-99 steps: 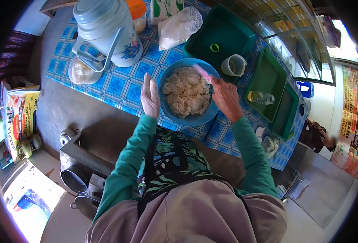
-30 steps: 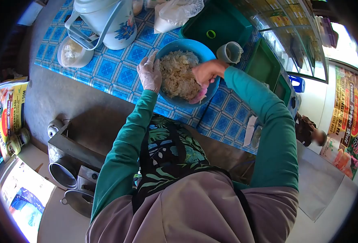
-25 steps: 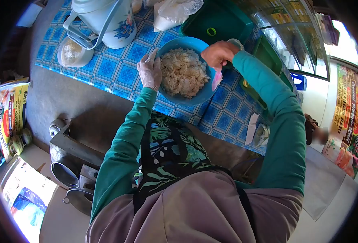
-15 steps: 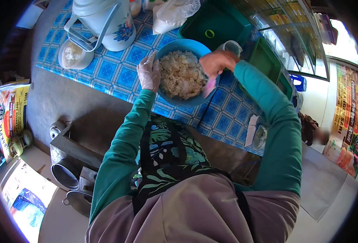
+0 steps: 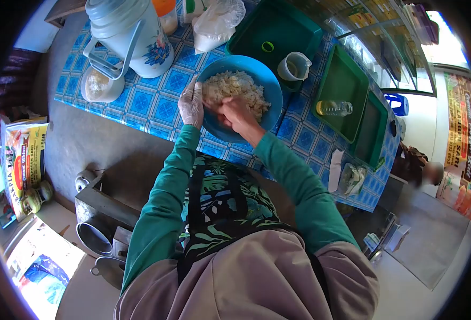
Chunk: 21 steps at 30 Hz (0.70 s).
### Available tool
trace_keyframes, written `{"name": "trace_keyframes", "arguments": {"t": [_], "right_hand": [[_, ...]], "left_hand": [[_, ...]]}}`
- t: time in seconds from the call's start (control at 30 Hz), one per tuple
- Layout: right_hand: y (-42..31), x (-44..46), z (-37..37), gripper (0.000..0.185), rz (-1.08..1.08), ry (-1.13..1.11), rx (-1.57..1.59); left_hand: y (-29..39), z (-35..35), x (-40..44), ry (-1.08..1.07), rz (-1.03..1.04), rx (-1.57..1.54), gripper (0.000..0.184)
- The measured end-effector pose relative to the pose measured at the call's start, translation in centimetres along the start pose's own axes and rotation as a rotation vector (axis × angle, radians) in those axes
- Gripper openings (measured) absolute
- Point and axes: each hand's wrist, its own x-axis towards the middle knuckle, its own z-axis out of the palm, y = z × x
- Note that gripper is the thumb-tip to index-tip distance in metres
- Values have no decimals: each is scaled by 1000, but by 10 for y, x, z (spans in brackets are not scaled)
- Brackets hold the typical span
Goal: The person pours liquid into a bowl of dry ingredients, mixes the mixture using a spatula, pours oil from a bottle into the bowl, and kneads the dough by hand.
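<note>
A blue bowl [image 5: 274,95] holds a lumpy, pale, dough-like mixture [image 5: 241,85]. My left hand [image 5: 191,105], in a clear plastic glove, grips the bowl's left rim. My bare right hand [image 5: 236,114] is closed over the near left part of the bowl, blurred by motion. It is the hand that holds the pink spatula, whose blade is hardly visible now against the mixture.
Behind the bowl stand a large flowered jug [image 5: 131,42], a bag of white powder [image 5: 214,29] and a dark green tray [image 5: 251,34]. A white cup [image 5: 294,66] is at the right. A small bottle [image 5: 334,108] lies in a green tray [image 5: 347,80].
My right hand has swept from the bowl's right rim to its near left side, taking the spatula along. My left hand stays on the rim. The view has shifted slightly.
</note>
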Motion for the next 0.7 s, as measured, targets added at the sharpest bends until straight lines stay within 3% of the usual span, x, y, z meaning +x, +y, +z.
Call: {"name": "trace_keyframes", "arguments": {"t": [0.03, 0.1, 0.17, 0.23, 0.3, 0.37, 0.43, 0.47, 0.53, 0.63, 0.67, 0.7], "right_hand": [[-10, -3, 10, 24, -5, 1, 15], [-25, -1, 17, 16, 96, 81, 505], [-29, 5, 8, 9, 104, 51, 597], [-23, 8, -4, 10, 92, -98, 940], [-19, -9, -31, 10, 89, -103, 826], [-31, -47, -66, 11, 75, -195, 252], [-32, -51, -104, 12, -379, -106, -566], [-46, -55, -115, 12, -376, -108, -570], [-82, -66, -127, 15, -374, -101, -1479], [-82, -53, -112, 22, -265, -222, -1668], [-39, -7, -123, 15, -382, -410, -1690], [-29, -11, -109, 17, -403, -344, -1634]], "left_hand": [[3, 0, -2, -23, -18, -125, 34], [-13, -5, 5, 8, 56, 51, 37], [-12, -4, 4, 16, 82, 81, 37], [-11, -3, 1, 21, 71, 66, 37], [-7, -2, -7, 89, 91, 126, 36], [-18, -1, -11, 119, 101, 87, 36], [-31, -2, -20, 195, 104, 53, 40], [-23, 0, -27, 224, 98, 105, 38], [-24, 1, -32, 247, 85, 124, 38], [-24, 5, -33, 276, 81, 99, 37], [-24, 5, -33, 289, 86, 59, 37], [-23, 6, -34, 296, 87, 57, 37]]}}
